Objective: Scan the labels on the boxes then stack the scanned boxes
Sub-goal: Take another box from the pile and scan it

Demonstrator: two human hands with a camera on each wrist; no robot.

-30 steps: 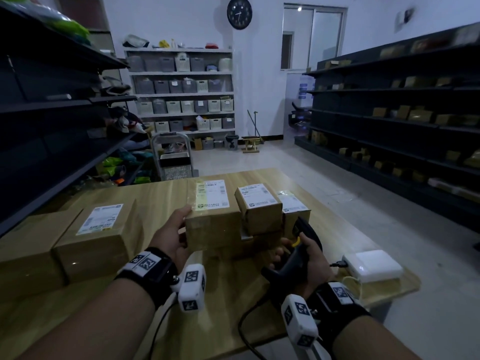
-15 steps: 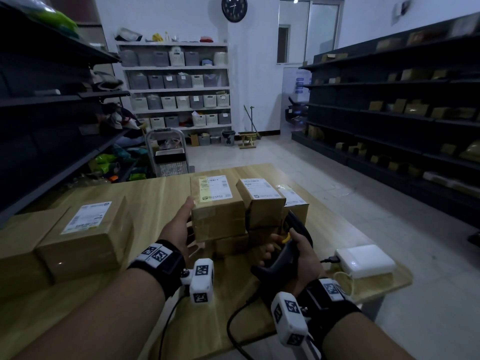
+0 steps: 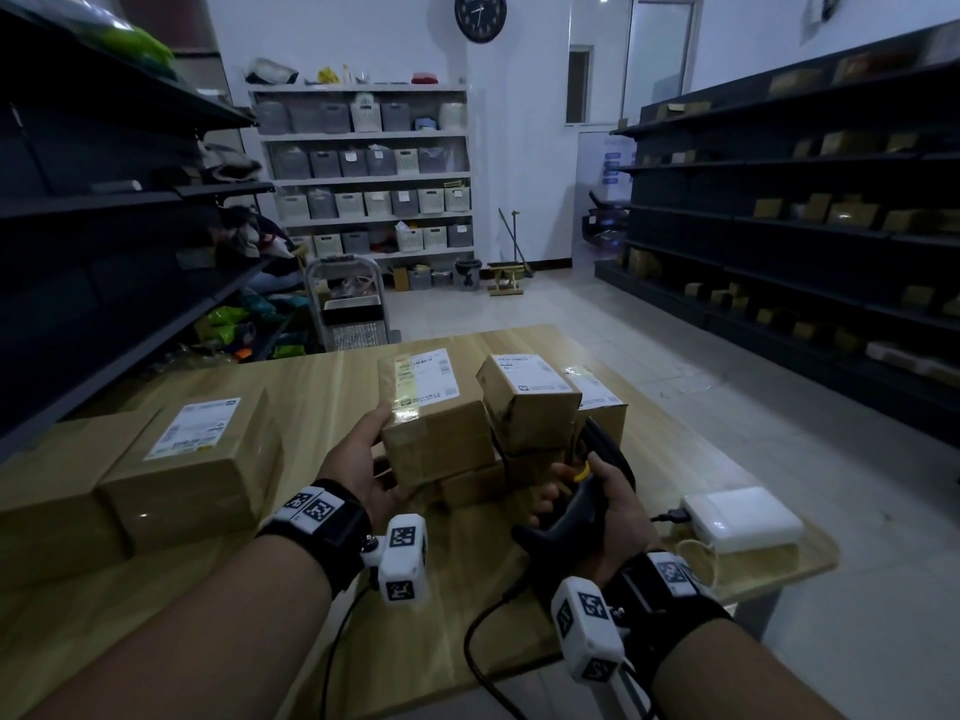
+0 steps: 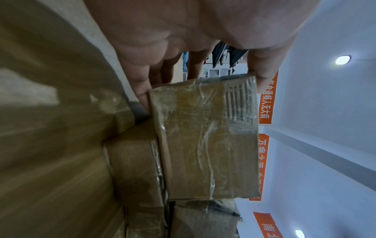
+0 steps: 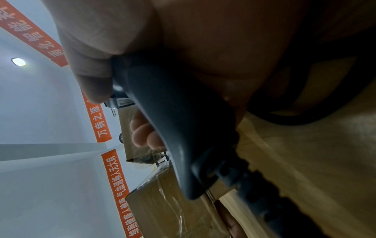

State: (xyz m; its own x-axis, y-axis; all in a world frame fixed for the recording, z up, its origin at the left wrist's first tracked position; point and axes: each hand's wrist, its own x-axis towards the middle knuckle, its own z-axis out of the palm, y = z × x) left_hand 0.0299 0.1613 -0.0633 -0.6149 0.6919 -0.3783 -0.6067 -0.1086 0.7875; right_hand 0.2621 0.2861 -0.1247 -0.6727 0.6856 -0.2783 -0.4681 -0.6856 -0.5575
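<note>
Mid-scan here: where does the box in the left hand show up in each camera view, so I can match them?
Head: the held box is centre frame, label up, the left hand gripping its near-left end.
Left wrist: it fills the centre right, fingers at its top edge.
Right wrist: cardboard boxes show behind the scanner, but I cannot tell whether any is the held box.
Shared landmark: the wooden table, at left in the left wrist view, at lower right in the right wrist view.

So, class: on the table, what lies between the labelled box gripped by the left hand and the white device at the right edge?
In the head view, between the held box and the white device stand smaller stacked boxes and the right hand gripping the scanner.
</note>
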